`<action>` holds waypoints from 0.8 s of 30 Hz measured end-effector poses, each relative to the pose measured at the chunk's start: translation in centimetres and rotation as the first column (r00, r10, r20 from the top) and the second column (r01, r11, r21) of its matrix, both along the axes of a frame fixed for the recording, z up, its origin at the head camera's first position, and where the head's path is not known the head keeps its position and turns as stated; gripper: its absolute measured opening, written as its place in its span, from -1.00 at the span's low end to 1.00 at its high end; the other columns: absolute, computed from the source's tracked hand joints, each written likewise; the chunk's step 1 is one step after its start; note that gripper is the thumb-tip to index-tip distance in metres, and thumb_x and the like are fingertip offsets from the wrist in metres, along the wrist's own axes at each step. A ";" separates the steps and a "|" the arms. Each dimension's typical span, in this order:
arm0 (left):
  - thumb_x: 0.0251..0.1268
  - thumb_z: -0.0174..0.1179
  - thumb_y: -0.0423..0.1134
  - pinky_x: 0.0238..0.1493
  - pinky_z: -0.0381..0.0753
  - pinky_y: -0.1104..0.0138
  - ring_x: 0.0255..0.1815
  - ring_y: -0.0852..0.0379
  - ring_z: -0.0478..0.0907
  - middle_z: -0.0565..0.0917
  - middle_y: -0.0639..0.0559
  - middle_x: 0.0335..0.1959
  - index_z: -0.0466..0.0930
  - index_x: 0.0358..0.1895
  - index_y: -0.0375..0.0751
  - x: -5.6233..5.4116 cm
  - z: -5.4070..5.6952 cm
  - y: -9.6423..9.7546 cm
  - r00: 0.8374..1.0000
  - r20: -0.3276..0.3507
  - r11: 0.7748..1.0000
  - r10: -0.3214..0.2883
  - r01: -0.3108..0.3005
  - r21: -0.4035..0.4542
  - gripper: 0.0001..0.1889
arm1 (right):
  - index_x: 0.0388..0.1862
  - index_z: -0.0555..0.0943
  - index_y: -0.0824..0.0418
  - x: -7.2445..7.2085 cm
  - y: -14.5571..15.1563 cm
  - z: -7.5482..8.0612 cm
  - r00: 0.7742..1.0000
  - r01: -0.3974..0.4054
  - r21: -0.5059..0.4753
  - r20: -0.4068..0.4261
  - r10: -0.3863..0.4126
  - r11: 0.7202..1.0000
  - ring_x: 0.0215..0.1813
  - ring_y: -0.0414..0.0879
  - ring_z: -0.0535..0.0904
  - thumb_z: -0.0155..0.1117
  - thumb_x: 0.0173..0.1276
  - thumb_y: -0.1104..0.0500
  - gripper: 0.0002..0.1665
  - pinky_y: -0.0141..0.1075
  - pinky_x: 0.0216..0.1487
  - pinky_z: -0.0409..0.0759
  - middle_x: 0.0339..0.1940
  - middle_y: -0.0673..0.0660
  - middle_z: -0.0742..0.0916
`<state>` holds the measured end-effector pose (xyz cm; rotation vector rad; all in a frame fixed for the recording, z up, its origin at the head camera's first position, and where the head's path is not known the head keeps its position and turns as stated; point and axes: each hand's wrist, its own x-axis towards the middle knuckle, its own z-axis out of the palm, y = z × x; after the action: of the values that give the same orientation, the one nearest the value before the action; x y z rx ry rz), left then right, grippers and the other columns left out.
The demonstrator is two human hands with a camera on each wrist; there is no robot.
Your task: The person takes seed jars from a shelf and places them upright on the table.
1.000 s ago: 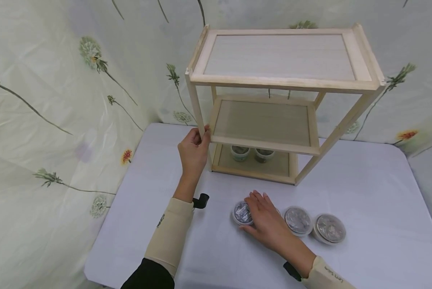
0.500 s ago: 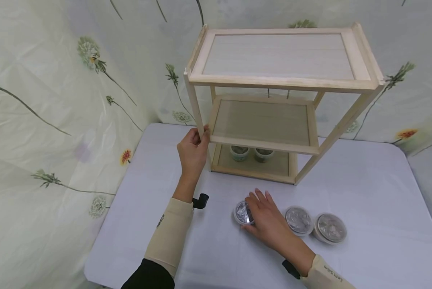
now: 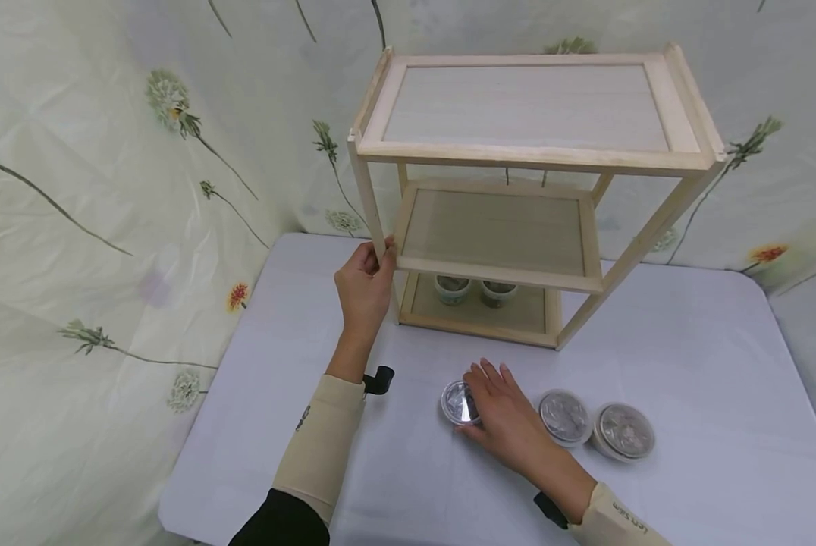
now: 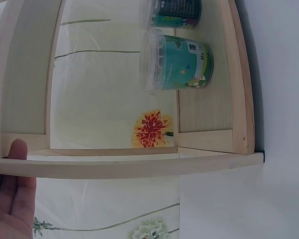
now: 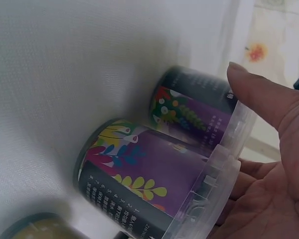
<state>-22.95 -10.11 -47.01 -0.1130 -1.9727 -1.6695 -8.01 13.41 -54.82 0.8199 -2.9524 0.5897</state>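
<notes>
A three-tier wooden shelf rack (image 3: 479, 262) stands toward the back of the table. My left hand (image 3: 367, 284) pinches its left front post at middle-shelf height; in the left wrist view the thumb (image 4: 18, 149) lies over the wood. My right hand (image 3: 506, 417) holds a lidded plastic tub (image 3: 459, 403), its thumb at one side of the lid and the fingers across the other. The right wrist view shows this tub's purple and black printed wrap (image 5: 192, 107); the hand hides part of its lid. Beside it stands another purple-wrapped tub (image 5: 144, 172).
Two lidded tubs, one in the middle (image 3: 563, 417) and one farther right (image 3: 624, 431), stand close together right of my right hand. Two teal-labelled tubs, the nearer one (image 4: 182, 62) fully visible, stand on the bottom shelf. A white cloth (image 3: 708, 379) covers the table; floral sheeting hangs behind.
The tub under my right hand has shifted very slightly right, and its lid now catches a bright glare. My left hand keeps its hold on the post.
</notes>
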 end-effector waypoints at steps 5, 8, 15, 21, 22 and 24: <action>0.47 0.32 -0.31 -0.13 0.75 0.30 -0.12 0.14 0.80 0.84 -0.03 -0.13 0.78 -0.06 -0.28 0.0 -0.1 0.0 1.000 0.005 1.000 0.003 -0.003 0.006 -0.86 | 0.32 0.51 0.43 0.0 0.0 0.0 1.000 0.003 0.001 0.020 -0.003 1.000 0.52 0.35 0.36 0.78 0.00 -0.01 0.00 0.22 0.57 0.14 0.37 0.46 0.58; 0.47 0.31 -0.32 -0.13 0.76 0.30 -0.13 0.14 0.80 0.84 -0.04 -0.13 0.78 -0.06 -0.29 0.0 0.0 0.0 1.000 0.001 1.000 -0.001 0.001 0.006 -0.86 | 0.34 0.50 0.44 0.0 -0.1 0.1 0.999 0.008 0.002 0.039 -0.008 1.000 0.54 0.35 0.34 0.79 -0.01 -0.03 0.04 0.21 0.58 0.11 0.40 0.45 0.56; 0.47 0.30 -0.33 -0.12 0.76 0.29 -0.12 0.17 0.80 0.84 -0.04 -0.12 0.77 -0.04 -0.31 0.0 0.1 -0.1 1.000 -0.005 1.000 -0.004 0.004 -0.015 -0.85 | 0.41 0.44 0.50 -0.5 0.1 1.8 0.998 -0.004 -0.018 0.070 0.005 1.000 0.55 0.38 0.29 0.78 -0.02 -0.05 0.14 0.24 0.58 0.06 0.45 0.48 0.50; 0.47 0.30 -0.32 -0.14 0.76 0.30 -0.14 0.12 0.81 0.84 -0.07 -0.14 0.78 -0.05 -0.30 0.0 0.1 -0.1 1.000 -0.002 1.000 -0.006 0.006 -0.004 -0.85 | 0.48 0.34 0.55 -2.9 1.1 4.8 0.992 0.002 0.030 0.124 -0.006 1.000 0.57 0.42 0.23 0.64 0.21 -0.05 0.10 0.28 0.58 0.02 0.50 0.53 0.42; 0.47 0.30 -0.32 -0.15 0.76 0.30 -0.14 0.11 0.81 0.84 -0.07 -0.14 0.78 -0.06 -0.30 0.0 0.1 -0.1 1.000 -0.005 1.000 -0.004 0.004 -0.005 -0.85 | 0.48 0.34 0.55 -3.5 1.3 5.3 0.992 0.007 0.036 0.128 -0.011 0.999 0.57 0.42 0.23 0.61 0.25 -0.03 0.06 0.29 0.57 0.02 0.50 0.53 0.42; 0.47 0.30 -0.32 -0.15 0.76 0.30 -0.13 0.07 0.81 0.83 -0.09 -0.13 0.78 -0.05 -0.30 0.0 0.0 -0.1 1.000 -0.009 1.000 -0.005 0.005 -0.002 -0.85 | 0.47 0.35 0.56 -4.7 1.7 6.2 0.992 0.018 0.042 0.128 -0.023 0.999 0.56 0.45 0.22 0.56 0.31 0.01 -0.02 0.33 0.55 0.05 0.49 0.55 0.42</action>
<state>-22.99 -10.18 -47.02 -0.1261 -1.9690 -1.6678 -12.73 15.14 -48.62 0.7822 -3.0945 0.6053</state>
